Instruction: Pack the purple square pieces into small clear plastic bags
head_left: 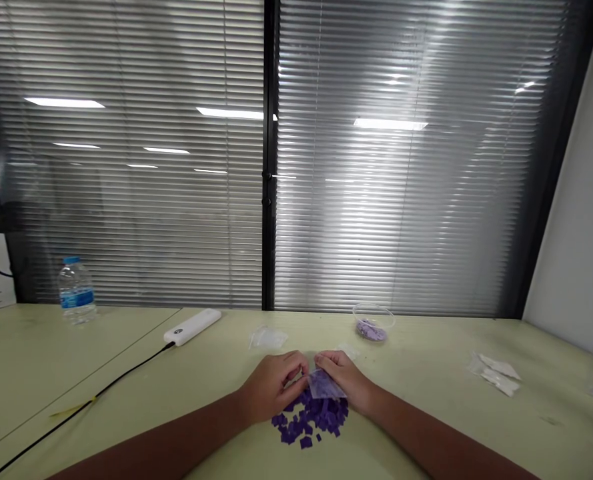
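My right hand grips a small clear plastic bag between thumb and fingers. Purple shows through the bag's film. Close beside its left edge is my left hand, fingers curled and thumb tip brought toward them. Whatever those fingertips pinch is too small to make out. Beneath both hands, a loose pile of small dark purple pieces spreads over the table, partly covered by the bag and my left hand.
Behind my hands lie a clear plastic bag and a round clear tub with pale purple bits. A white device with a black cable and a water bottle are left. White packets lie right.
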`<act>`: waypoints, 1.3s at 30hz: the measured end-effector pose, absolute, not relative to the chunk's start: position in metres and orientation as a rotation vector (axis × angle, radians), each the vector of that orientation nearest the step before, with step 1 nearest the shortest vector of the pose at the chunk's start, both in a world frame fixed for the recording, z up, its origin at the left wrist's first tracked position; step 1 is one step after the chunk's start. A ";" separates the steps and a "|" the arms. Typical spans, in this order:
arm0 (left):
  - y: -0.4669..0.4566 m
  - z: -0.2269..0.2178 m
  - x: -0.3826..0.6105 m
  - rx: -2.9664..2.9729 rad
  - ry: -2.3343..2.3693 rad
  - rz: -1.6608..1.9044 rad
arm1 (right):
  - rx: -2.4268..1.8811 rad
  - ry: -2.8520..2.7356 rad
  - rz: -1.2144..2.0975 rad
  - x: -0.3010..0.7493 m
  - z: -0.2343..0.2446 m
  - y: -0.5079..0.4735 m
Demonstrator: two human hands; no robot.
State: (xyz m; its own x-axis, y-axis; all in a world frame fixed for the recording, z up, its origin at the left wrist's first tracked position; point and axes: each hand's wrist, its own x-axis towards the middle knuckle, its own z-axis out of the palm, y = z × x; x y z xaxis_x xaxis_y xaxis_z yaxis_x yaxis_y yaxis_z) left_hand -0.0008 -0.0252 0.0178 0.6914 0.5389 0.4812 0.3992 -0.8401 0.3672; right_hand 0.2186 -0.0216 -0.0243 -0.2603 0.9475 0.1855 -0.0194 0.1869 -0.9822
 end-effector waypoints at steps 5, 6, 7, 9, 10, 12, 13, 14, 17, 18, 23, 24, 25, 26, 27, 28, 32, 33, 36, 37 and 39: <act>-0.019 0.012 0.000 2.497 0.807 0.918 | -0.949 -1.543 1.243 0.218 -0.020 -0.026; -0.018 0.011 0.000 2.462 0.817 0.926 | -0.960 -1.538 1.234 0.217 -0.020 -0.027; -0.017 0.011 0.000 2.434 0.820 0.927 | -0.972 -1.528 1.225 0.217 -0.021 -0.027; -0.016 0.012 0.000 2.397 0.814 0.920 | -0.999 -1.504 1.220 0.216 -0.021 -0.029; -0.016 0.013 -0.001 2.382 0.811 0.921 | -1.016 -1.479 1.227 0.216 -0.021 -0.030; -0.017 0.016 -0.001 2.349 0.814 0.932 | -1.037 -1.442 1.234 0.215 -0.020 -0.033; -0.017 0.017 -0.002 2.333 0.817 0.943 | -1.033 -1.442 1.223 0.215 -0.020 -0.034; -0.017 0.017 -0.002 2.318 0.818 0.955 | -1.021 -1.453 1.204 0.215 -0.019 -0.034; -0.016 0.017 -0.002 2.298 0.828 0.986 | -0.988 -1.497 1.143 0.216 -0.018 -0.033; -0.016 0.017 -0.002 2.296 0.846 0.995 | -0.986 -1.492 1.146 0.216 -0.018 -0.033; -0.010 0.014 -0.002 2.246 0.963 1.060 | -0.903 -1.489 1.206 0.218 -0.020 -0.029; -0.009 0.014 -0.002 2.233 0.970 1.070 | -0.895 -1.491 1.208 0.218 -0.020 -0.030; -0.009 0.014 -0.002 2.225 0.971 1.073 | -0.894 -1.494 1.206 0.218 -0.020 -0.030; -0.009 0.013 -0.002 2.225 0.965 1.069 | -0.895 -1.498 1.203 0.218 -0.020 -0.030; -0.008 0.013 -0.002 2.232 0.956 1.061 | -0.897 -1.503 1.200 0.217 -0.019 -0.030; -0.008 0.013 -0.002 2.241 0.946 1.053 | -0.899 -1.510 1.195 0.217 -0.019 -0.031; -0.008 0.011 -0.002 2.268 0.910 1.030 | -0.904 -1.547 1.169 0.218 -0.017 -0.033; -0.008 0.011 -0.002 2.275 0.897 1.029 | -0.905 -1.557 1.163 0.218 -0.016 -0.034; -0.011 0.012 -0.003 2.313 0.846 1.015 | -0.908 -1.626 1.076 0.219 -0.012 -0.039; -0.012 0.013 -0.003 2.329 0.834 1.006 | -0.905 -1.667 1.006 0.219 -0.010 -0.041; -0.014 0.014 -0.003 2.354 0.826 0.991 | -0.881 -1.776 0.827 0.218 -0.009 -0.045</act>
State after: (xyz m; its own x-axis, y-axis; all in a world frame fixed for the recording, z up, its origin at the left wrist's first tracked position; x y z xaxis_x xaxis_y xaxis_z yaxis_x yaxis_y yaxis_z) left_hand -0.0026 -0.0139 0.0139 0.5617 0.6749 0.4786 0.3489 -0.7177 0.6026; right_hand 0.2183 -0.0454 -0.0085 -0.2857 0.8468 0.4487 0.2016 0.5108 -0.8357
